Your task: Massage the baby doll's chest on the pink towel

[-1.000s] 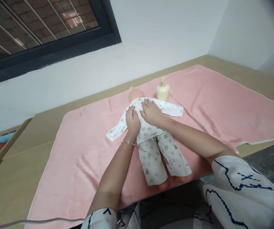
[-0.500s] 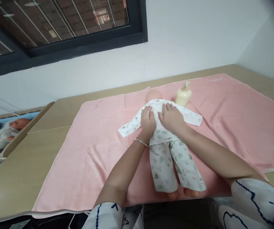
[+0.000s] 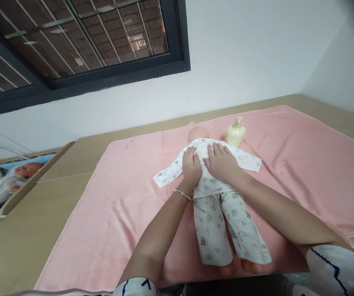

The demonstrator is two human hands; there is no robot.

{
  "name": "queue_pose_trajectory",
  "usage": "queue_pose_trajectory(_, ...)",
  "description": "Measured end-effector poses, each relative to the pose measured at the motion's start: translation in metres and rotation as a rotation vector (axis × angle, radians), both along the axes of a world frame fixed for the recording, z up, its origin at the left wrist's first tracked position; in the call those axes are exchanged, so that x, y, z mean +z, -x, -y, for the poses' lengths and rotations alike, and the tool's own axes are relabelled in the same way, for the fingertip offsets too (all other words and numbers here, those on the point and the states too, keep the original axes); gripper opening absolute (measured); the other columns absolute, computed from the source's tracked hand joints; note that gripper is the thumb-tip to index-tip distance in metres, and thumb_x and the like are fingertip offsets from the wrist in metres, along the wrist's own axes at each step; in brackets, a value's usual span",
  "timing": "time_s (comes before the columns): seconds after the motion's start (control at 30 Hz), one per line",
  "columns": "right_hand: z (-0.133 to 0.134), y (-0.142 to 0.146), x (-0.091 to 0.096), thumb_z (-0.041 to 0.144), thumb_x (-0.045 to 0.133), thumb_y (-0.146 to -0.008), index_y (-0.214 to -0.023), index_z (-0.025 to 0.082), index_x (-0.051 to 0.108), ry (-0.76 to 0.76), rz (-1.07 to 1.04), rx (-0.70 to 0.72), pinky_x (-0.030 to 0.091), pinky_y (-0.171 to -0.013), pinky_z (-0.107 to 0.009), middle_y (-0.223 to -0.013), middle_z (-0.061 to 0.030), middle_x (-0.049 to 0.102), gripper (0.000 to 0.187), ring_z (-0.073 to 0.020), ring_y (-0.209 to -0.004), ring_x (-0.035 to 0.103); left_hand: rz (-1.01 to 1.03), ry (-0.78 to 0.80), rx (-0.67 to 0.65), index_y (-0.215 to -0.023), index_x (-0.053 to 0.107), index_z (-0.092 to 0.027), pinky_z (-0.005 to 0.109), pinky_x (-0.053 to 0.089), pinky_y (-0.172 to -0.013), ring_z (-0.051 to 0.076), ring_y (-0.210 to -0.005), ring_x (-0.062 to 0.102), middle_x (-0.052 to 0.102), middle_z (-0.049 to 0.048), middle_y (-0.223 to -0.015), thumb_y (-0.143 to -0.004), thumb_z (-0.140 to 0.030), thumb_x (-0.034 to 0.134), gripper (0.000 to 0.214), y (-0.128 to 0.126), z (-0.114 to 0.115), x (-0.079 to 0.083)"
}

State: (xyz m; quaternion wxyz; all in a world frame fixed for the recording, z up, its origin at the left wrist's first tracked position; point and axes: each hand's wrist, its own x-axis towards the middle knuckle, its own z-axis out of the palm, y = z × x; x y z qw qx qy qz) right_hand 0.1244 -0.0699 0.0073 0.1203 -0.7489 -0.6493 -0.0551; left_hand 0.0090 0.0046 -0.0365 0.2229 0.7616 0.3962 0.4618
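Observation:
A baby doll (image 3: 209, 187) in a white printed top and trousers lies with its arms spread and its head at the far end. It seems to be face down. My left hand (image 3: 191, 165) rests flat on the left of the doll's upper body, a silver bangle on the wrist. On the right of the upper body lies my right hand (image 3: 221, 162), fingers stretched out. Neither hand grips anything. Just beyond the doll's right-hand sleeve stands a cream pump bottle (image 3: 235, 132).
A pink towel (image 3: 127, 172) with wrinkles covers much of the wooden table (image 3: 61, 187). At the left, a second doll (image 3: 4, 183) lies in a wooden cot (image 3: 38, 183). Behind the table are a white wall and a barred window (image 3: 112, 70).
The camera has tipped slightly upward, so the whole scene sits lower in view. Both hands stay flat on the doll, with hardly any shift.

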Motion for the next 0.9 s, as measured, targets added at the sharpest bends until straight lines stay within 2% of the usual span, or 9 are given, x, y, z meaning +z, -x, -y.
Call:
queue_pose_trajectory(0.1,0.008,0.010,-0.002,0.023,0.036,-0.099,-0.151,-0.003,0.041,-0.024,0.069,0.230,0.025,-0.124,-0.053,-0.158,-0.0255,0.039,0.058,-0.0372,-0.151,0.033,-0.076,-0.058,0.048,-0.146,0.047,-0.010,0.053,0.021,-0.128,0.028,-0.155,0.027,0.044,0.0164,-0.158,-0.100,-0.029,0.033,0.052,0.000,0.000,0.001)
queue_pose_trajectory(0.2,-0.007,-0.006,-0.001,0.023,0.032,-0.101,-0.150,0.007,0.046,-0.028,-0.017,0.362,0.023,-0.126,-0.051,-0.160,-0.0159,0.041,0.054,-0.0302,-0.152,0.032,-0.123,-0.101,0.049,-0.146,0.047,-0.009,0.054,0.016,-0.129,0.028,-0.156,0.021,0.041,0.0176,-0.160,-0.101,-0.031,0.030,0.053,-0.002,-0.001,0.001)
queue_pose_trajectory(0.27,-0.021,-0.022,0.001,0.033,0.033,-0.103,-0.151,0.012,0.045,-0.042,-0.125,0.280,0.027,-0.124,-0.051,-0.161,-0.0130,0.040,0.054,-0.0296,-0.152,0.033,-0.129,-0.117,0.022,-0.142,0.052,-0.008,0.055,0.017,-0.128,0.029,-0.155,0.025,0.044,0.0184,-0.158,-0.101,-0.034,0.031,0.053,-0.003,-0.003,-0.001)
queue_pose_trajectory(0.33,-0.027,-0.031,0.002,0.040,0.034,-0.103,-0.147,0.007,0.049,-0.063,-0.193,0.104,0.033,-0.121,-0.047,-0.156,-0.0187,0.047,0.057,-0.0316,-0.148,0.040,-0.122,-0.121,-0.029,-0.140,0.055,-0.010,0.055,0.019,-0.128,0.029,-0.153,0.032,0.049,0.0177,-0.154,-0.101,-0.037,0.032,0.052,-0.004,-0.005,-0.003)
queue_pose_trajectory(0.4,-0.025,-0.026,0.003,0.042,0.038,-0.101,-0.143,-0.001,0.051,-0.067,-0.175,-0.009,0.036,-0.119,-0.045,-0.149,-0.0258,0.052,0.061,-0.0352,-0.142,0.046,-0.095,-0.093,-0.066,-0.139,0.056,-0.011,0.054,0.022,-0.127,0.029,-0.150,0.037,0.053,0.0171,-0.151,-0.102,-0.039,0.032,0.052,-0.004,-0.008,-0.005)
queue_pose_trajectory(0.47,-0.016,-0.013,0.003,0.040,0.043,-0.099,-0.146,-0.003,0.045,-0.059,-0.101,0.013,0.032,-0.120,-0.049,-0.151,-0.0293,0.047,0.064,-0.0393,-0.144,0.043,-0.059,-0.044,-0.081,-0.140,0.055,-0.012,0.053,0.024,-0.127,0.028,-0.149,0.038,0.053,0.0163,-0.151,-0.102,-0.041,0.032,0.053,-0.002,-0.011,-0.007)
queue_pose_trajectory(0.6,-0.005,0.006,0.002,0.032,0.044,-0.097,-0.152,0.003,0.040,-0.068,-0.094,0.139,0.019,-0.124,-0.058,-0.162,-0.0228,0.034,0.062,-0.0402,-0.152,0.027,-0.031,-0.009,-0.114,-0.141,0.055,-0.017,0.051,0.024,-0.127,0.025,-0.150,0.037,0.051,0.0122,-0.153,-0.103,-0.042,0.033,0.050,0.001,-0.016,-0.007)
queue_pose_trajectory(0.73,-0.016,-0.011,0.001,0.037,0.046,-0.096,-0.151,0.010,0.045,-0.077,-0.259,0.160,0.019,-0.124,-0.058,-0.162,-0.0152,0.038,0.061,-0.0372,-0.152,0.028,-0.091,-0.040,-0.100,-0.138,0.058,-0.017,0.053,0.024,-0.126,0.027,-0.147,0.041,0.055,0.0135,-0.149,-0.104,-0.043,0.032,0.051,-0.001,-0.016,-0.003)
queue_pose_trajectory(0.9,-0.033,-0.036,-0.005,0.038,0.038,-0.101,-0.144,0.009,0.053,-0.144,-0.322,0.083,0.024,-0.124,-0.050,-0.156,-0.0183,0.047,0.054,-0.0326,-0.148,0.037,-0.143,-0.025,-0.030,-0.139,0.056,-0.015,0.051,0.025,-0.127,0.029,-0.151,0.035,0.051,0.0160,-0.153,-0.100,-0.043,0.042,0.050,-0.005,-0.013,-0.002)
